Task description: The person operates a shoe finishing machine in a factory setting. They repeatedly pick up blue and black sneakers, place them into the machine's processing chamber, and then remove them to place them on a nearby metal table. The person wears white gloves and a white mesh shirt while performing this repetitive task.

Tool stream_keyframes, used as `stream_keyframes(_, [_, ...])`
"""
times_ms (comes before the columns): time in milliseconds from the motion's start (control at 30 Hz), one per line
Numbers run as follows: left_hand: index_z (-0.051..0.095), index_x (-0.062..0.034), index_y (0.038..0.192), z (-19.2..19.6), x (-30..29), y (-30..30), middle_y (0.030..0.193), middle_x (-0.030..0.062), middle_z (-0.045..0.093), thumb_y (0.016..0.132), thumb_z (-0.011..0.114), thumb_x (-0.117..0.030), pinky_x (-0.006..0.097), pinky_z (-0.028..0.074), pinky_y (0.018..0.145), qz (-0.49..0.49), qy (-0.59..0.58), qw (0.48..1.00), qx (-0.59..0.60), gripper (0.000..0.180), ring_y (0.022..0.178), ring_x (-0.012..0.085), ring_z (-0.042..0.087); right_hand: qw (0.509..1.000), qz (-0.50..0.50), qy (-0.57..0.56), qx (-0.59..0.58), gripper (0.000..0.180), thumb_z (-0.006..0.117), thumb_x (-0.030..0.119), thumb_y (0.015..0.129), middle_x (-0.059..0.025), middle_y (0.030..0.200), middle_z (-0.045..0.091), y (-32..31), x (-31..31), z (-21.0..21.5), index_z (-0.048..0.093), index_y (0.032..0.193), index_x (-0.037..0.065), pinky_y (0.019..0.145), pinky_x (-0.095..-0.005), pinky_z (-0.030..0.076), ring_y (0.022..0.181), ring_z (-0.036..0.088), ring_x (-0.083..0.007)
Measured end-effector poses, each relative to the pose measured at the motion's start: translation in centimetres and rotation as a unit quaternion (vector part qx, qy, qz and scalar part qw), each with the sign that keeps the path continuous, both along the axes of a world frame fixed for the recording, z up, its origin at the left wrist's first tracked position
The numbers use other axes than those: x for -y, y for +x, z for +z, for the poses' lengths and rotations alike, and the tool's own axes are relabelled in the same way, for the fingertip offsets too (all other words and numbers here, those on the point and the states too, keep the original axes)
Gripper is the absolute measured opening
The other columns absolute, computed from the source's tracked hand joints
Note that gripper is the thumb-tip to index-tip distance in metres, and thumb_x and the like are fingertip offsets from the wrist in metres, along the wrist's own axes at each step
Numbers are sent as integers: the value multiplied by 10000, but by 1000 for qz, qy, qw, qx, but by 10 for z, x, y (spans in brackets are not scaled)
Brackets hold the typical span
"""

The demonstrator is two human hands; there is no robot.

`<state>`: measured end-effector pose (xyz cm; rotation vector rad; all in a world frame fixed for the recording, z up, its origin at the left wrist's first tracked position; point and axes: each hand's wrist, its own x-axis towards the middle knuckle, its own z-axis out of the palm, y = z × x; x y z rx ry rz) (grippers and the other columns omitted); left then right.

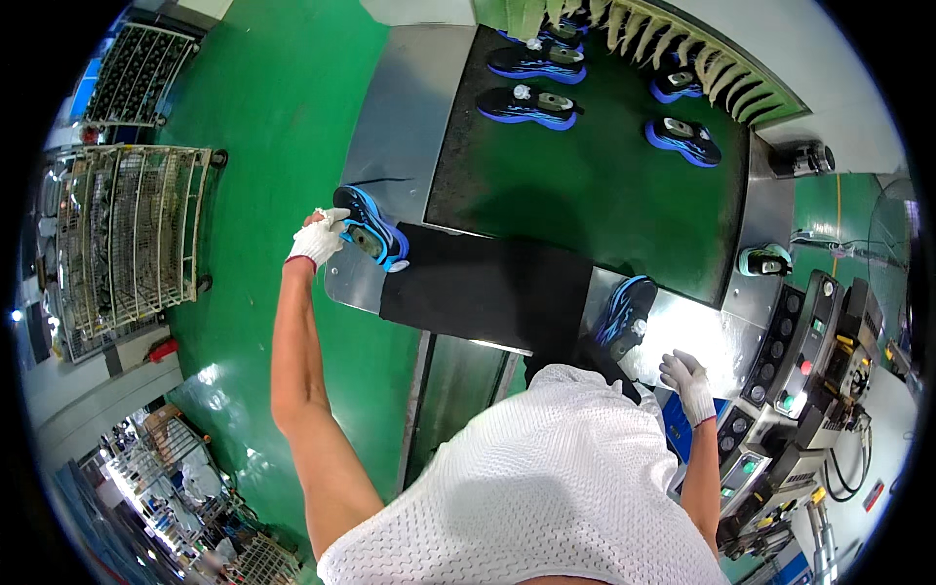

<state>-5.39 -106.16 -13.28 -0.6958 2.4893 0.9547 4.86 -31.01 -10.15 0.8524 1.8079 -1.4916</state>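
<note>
My left hand (pixel 320 239), in a white knit glove, grips the side of a black and blue sneaker (pixel 375 226) at the left end of the metal ledge. A second black and blue sneaker (pixel 627 310) lies on the metal to the right of a black mat (pixel 483 283), close to my body. My right hand (pixel 688 383), also gloved, hovers beside the metal surface at the right, apart from that sneaker. Its fingers are loosely bent and spread, with nothing in them.
Several sneakers (pixel 526 105) stand on a dark green conveyor belt (pixel 585 185) before a fringed opening (pixel 682 39). A control panel (pixel 799 341) with knobs and buttons is at the right, near a small shoe-like item (pixel 765 260). Wire carts (pixel 127 234) stand at the left on the green floor.
</note>
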Motion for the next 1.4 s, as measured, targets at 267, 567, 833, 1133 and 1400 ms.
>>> stream_keyframes(267, [625, -105, 1392, -39, -19, 19, 1443, 209, 574, 997, 539, -133, 431, 404, 1155, -138, -183, 969, -97, 405, 1367, 367, 516, 1000, 11, 18, -2, 658, 684, 342, 989, -207, 1261, 677, 31, -33, -24, 502, 1442, -99, 945, -334, 556, 1123, 691, -235])
stream_keyframes(567, [672, -63, 1265, -62, 9, 23, 1291, 162, 635, 884, 559, 40, 410, 486, 1054, -150, -212, 964, -64, 410, 1201, 332, 612, 972, 38, 224, 53, 658, 673, 528, 893, -160, 1147, 748, 103, -90, -39, 675, 1330, 36, 916, -358, 560, 1003, 731, -234])
stream_keyframes(833, [667, -44, 1281, 10, -85, 4, 1193, 225, 616, 884, 614, -85, 469, 499, 973, -203, -315, 925, -61, 403, 1111, 406, 619, 980, -25, 192, 56, 649, 677, 409, 932, -184, 1336, 687, 143, -87, -21, 569, 1422, -2, 1048, -361, 513, 1244, 659, -278])
stream_keyframes(1133, [710, -47, 1272, 174, -365, -52, 1220, 254, 616, 893, 694, -150, 472, 501, 984, -432, -212, 831, -281, 393, 1077, 405, 620, 984, -113, 77, -116, 708, 669, 443, 937, -194, 1453, 598, 135, -23, 58, 519, 1467, -2, 1100, -377, 485, 1300, 616, -276])
stream_keyframes(1400, [642, 61, 1268, 138, -632, 19, 1157, 210, 542, 843, 654, 47, 459, 508, 930, -701, 175, 643, -256, 425, 1046, 357, 608, 846, -145, 326, -396, 1158, 851, 456, 738, -245, 1672, 231, 163, 45, 70, 235, 1611, 9, 1256, -526, 211, 1535, 243, -455])
